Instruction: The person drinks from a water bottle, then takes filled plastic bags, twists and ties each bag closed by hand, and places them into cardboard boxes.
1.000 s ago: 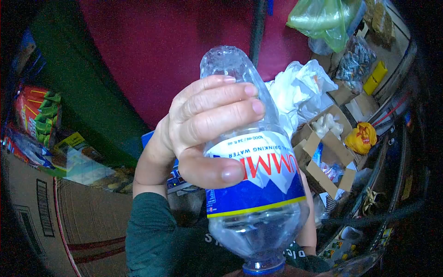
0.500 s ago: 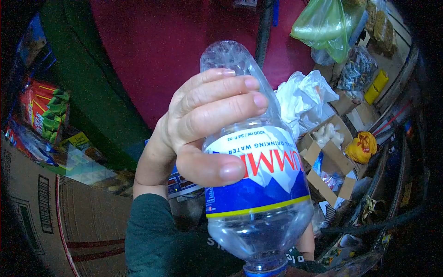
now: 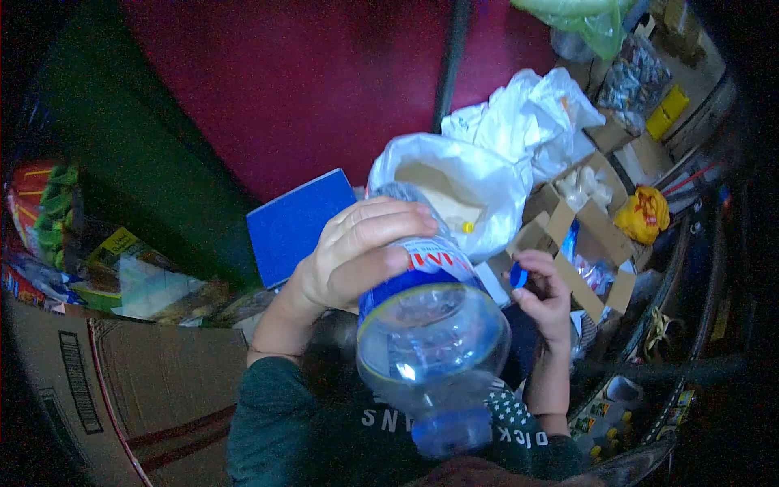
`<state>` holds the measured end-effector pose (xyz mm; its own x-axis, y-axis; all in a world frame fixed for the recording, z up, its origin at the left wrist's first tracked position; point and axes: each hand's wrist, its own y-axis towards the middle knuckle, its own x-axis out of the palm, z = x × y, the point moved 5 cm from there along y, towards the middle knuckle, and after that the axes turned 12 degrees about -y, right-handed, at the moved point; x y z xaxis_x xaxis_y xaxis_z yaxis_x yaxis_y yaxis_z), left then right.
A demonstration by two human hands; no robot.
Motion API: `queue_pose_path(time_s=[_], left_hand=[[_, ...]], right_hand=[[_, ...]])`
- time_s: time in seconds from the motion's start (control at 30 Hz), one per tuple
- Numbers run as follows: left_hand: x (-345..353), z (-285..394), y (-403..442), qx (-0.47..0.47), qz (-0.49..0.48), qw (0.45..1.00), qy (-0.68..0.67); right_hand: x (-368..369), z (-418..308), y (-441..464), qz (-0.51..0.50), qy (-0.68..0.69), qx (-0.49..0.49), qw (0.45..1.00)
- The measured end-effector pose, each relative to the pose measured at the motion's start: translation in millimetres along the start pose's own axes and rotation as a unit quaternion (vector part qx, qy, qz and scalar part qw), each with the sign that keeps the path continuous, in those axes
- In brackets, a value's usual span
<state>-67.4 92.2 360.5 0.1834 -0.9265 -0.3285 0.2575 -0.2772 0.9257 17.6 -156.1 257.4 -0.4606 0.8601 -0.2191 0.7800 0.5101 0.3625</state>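
Observation:
A large clear plastic water bottle [image 3: 430,341] with a blue, white and red label is gripped by my left hand [image 3: 361,252], the fingers wrapped over its upper side. The bottle is tilted, its base away from me and its neck [image 3: 450,430] towards my chest; the neck is blurred and bluish. Between the fingers of my right hand [image 3: 545,296] is a blue bottle cap [image 3: 518,274], held apart from the bottle on its right. Beyond the bottle, a white plastic bag [image 3: 495,203] stands open, with a small yellow piece [image 3: 467,228] inside.
A blue flat panel [image 3: 300,223] lies left of the bag. Open cardboard boxes [image 3: 621,288], a yellow bag [image 3: 643,214] and a green plastic bag [image 3: 596,20] are on the right. A large carton [image 3: 174,390] and colourful packets [image 3: 53,211] are on the left.
The bottle and my left hand have moved lower and away from the camera. My right hand, earlier hidden behind the bottle, now shows with the blue cap. The open white bag and blue panel have come into view.

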Motion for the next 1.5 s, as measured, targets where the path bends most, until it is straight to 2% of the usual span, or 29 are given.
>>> queue_pose_path(time_s=[0.03, 0.1, 0.17, 0.23, 0.33, 0.37, 0.4, 0.47, 0.57, 0.6, 0.77, 0.9, 1.0, 1.03, 1.13, 1.17, 1.27, 1.3, 1.4, 1.5], left_hand=[[7.4, -2.7, -17.3, -0.038, 0.030, 0.999, -0.021], [12.6, -14.0, -47.6, -0.116, -0.014, 0.992, -0.042], [41.8, -45.5, -144.0, -0.266, -0.061, 0.953, -0.127], [43.9, -21.5, -118.8, -0.254, -0.038, 0.963, -0.088], [80.4, -40.9, -218.9, -0.406, -0.124, 0.900, -0.094], [87.8, -43.9, -240.9, -0.441, -0.136, 0.881, -0.101], [92.4, -45.4, -248.4, -0.474, -0.148, 0.861, -0.107], [94.0, -39.1, -255.7, -0.468, -0.154, 0.867, -0.072], [93.8, -45.3, -279.6, -0.562, -0.153, 0.807, -0.100], [81.5, -36.7, -250.3, -0.598, -0.157, 0.778, -0.113], [74.3, -40.0, -223.7, -0.639, -0.179, 0.743, -0.094], [82.5, -49.4, -232.1, -0.622, -0.126, 0.755, -0.165], [86.1, -52.2, -231.2, -0.612, -0.129, 0.763, -0.164], [87.3, -52.4, -230.5, -0.609, -0.139, 0.764, -0.161], [92.2, -54.0, -228.3, -0.597, -0.157, 0.770, -0.161], [95.4, -54.3, -228.3, -0.591, -0.157, 0.773, -0.169], [92.3, -54.1, -226.1, -0.586, -0.149, 0.780, -0.162], [90.6, -52.9, -226.2, -0.587, -0.146, 0.781, -0.156], [97.0, -56.1, -227.9, -0.549, -0.138, 0.803, -0.186], [99.1, -54.3, -224.0, -0.516, -0.147, 0.832, -0.140]], right_hand=[[2.4, -6.1, 1.8, 0.003, 0.011, -0.011, 1.000], [9.1, -16.8, 6.1, -0.002, 0.023, -0.025, 0.999], [21.2, -27.8, 12.5, -0.015, 0.024, -0.026, 0.999], [31.8, -33.1, 19.6, -0.060, -0.012, -0.041, 0.997], [52.5, -31.8, 30.6, -0.169, -0.162, -0.077, 0.969], [58.3, -28.1, 30.0, -0.191, -0.159, -0.082, 0.965], [63.0, -25.4, 30.3, -0.206, -0.168, -0.080, 0.961], [70.4, -19.8, 31.0, -0.232, -0.189, -0.076, 0.951], [76.4, -11.6, 36.0, -0.253, -0.238, -0.135, 0.928], [78.0, -8.1, 35.5, -0.260, -0.256, -0.150, 0.919], [78.2, -3.0, 41.7, -0.291, -0.301, -0.166, 0.893], [74.6, 5.1, 50.7, -0.314, -0.337, -0.095, 0.882], [71.4, 21.3, 53.5, -0.316, -0.369, -0.045, 0.873], [69.8, 27.4, 52.5, -0.317, -0.366, 0.003, 0.875], [73.3, 31.5, 48.6, -0.352, -0.532, -0.018, 0.770], [71.6, 32.7, 46.8, -0.354, -0.524, -0.020, 0.774], [67.4, 12.1, 46.2, -0.291, -0.397, -0.099, 0.865], [68.7, 17.0, 41.8, -0.335, -0.360, -0.088, 0.866], [68.6, 29.7, 32.9, -0.349, -0.382, -0.058, 0.854], [63.6, 39.1, 28.1, -0.298, -0.386, -0.034, 0.873]])
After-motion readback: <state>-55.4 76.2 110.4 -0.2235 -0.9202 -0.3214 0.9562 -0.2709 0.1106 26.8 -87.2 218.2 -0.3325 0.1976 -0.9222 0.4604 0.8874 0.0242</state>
